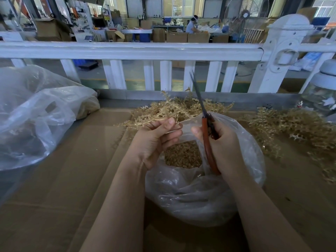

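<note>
The right hand (223, 148) clenches its fingers round the orange handles of the scissors (204, 124). Their long axis stands nearly upright, with the blades almost together, pointing up and away and leaning slightly left. The left hand (154, 142) pinches a gold sprig (145, 121) that stretches leftward. Both hands are above a plastic bag (245, 160) of cut pieces (182, 155) on cardboard (63, 179).

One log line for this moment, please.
left hand: pinches gold sprig | right hand: grips scissors, blades up | bag of gold cuttings below hands
</note>
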Demonstrator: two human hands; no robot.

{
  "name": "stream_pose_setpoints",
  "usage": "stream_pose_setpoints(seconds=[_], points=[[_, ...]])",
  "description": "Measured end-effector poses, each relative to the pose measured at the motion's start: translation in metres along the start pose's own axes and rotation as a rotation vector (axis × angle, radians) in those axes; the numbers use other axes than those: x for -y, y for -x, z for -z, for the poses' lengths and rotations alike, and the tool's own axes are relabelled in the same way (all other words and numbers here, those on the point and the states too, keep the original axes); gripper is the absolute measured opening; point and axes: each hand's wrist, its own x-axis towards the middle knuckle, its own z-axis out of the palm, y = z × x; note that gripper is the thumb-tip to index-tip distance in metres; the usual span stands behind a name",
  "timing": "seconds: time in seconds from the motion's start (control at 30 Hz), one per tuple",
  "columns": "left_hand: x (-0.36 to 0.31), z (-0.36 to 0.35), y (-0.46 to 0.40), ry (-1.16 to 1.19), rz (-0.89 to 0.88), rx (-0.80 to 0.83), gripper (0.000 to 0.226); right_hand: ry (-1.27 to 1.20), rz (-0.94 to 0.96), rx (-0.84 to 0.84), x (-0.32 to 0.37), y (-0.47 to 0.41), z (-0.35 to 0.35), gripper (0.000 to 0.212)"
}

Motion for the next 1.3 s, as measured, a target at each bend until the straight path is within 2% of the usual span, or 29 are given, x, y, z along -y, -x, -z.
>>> stream_pose_setpoints(seconds=[0.2, 0.4, 0.67, 0.87, 0.97, 1.1, 1.3], points=[[0.001, 0.003, -0.003, 0.047, -0.041, -0.031, 0.020, 0.237, 0.051, 0.076, -0.007, 0.001, 0.001, 0.046], [0.000, 0.007, -0.004, 0.071, -0.074, -0.011, 0.029, 0.342, 0.084, 0.147, -0.010, 0.003, 0.001, 0.028], [0.002, 0.007, -0.005, 0.013, -0.111, -0.069, 0.006, 0.454, 0.100, 0.188, -0.015, 0.003, 0.002, 0.047], [0.002, 0.011, -0.005, 0.047, -0.144, -0.027, 0.025, 0.515, 0.100, 0.173, -0.017, 0.002, 0.003, 0.054], [0.002, 0.011, -0.006, 0.028, -0.156, -0.050, 0.032, 0.546, 0.119, 0.178, -0.015, 0.003, 0.002, 0.051], [0.003, 0.012, -0.007, -0.003, -0.206, -0.046, 0.023, 0.611, 0.174, 0.164, -0.011, 0.005, 0.002, 0.044], [0.001, 0.014, -0.003, -0.139, -0.315, -0.018, 0.020, 0.638, 0.198, 0.147, -0.010, 0.005, 0.003, 0.053]])
